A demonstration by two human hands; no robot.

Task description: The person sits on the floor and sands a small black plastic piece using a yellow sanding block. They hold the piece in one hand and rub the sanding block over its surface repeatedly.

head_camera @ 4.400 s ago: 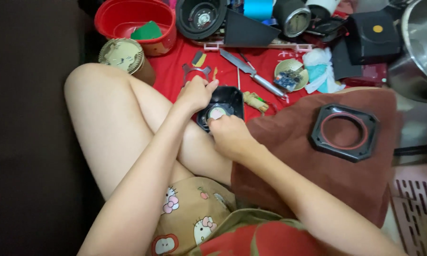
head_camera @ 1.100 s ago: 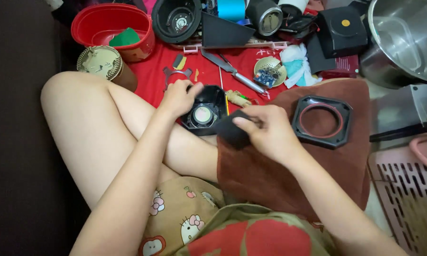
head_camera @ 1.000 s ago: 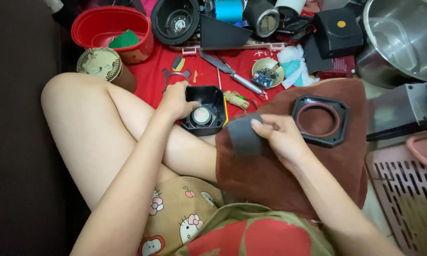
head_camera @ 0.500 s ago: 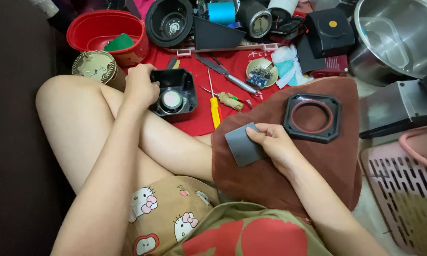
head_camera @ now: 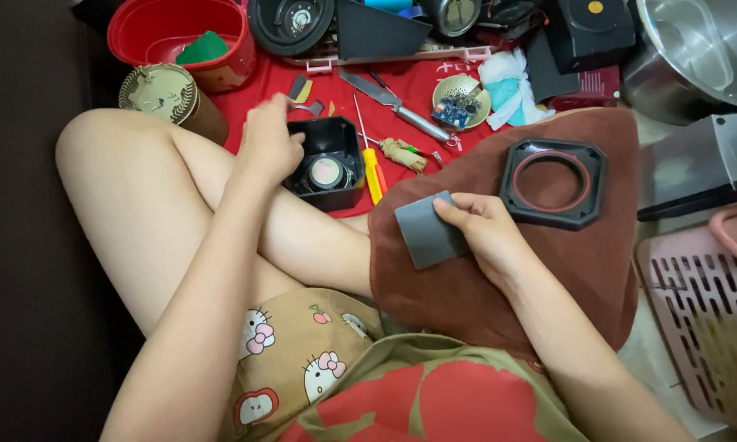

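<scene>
- The right hand (head_camera: 487, 233) is gripping a flat grey square panel (head_camera: 428, 231) by its right edge, thumb on top, holding it over the brown cloth (head_camera: 466, 286) draped across the person's leg.
- The left hand (head_camera: 268, 146) is grasping the left wall of an open black square plastic housing (head_camera: 329, 162) resting against the bare knee; a round metallic component is sitting inside the housing.
- A black octagonal frame with a red inner ring (head_camera: 553, 182) is lying on the brown cloth, near the right hand.
- A yellow-handled screwdriver (head_camera: 372, 168) is lying on the red mat (head_camera: 262, 94), just beside the housing.
</scene>
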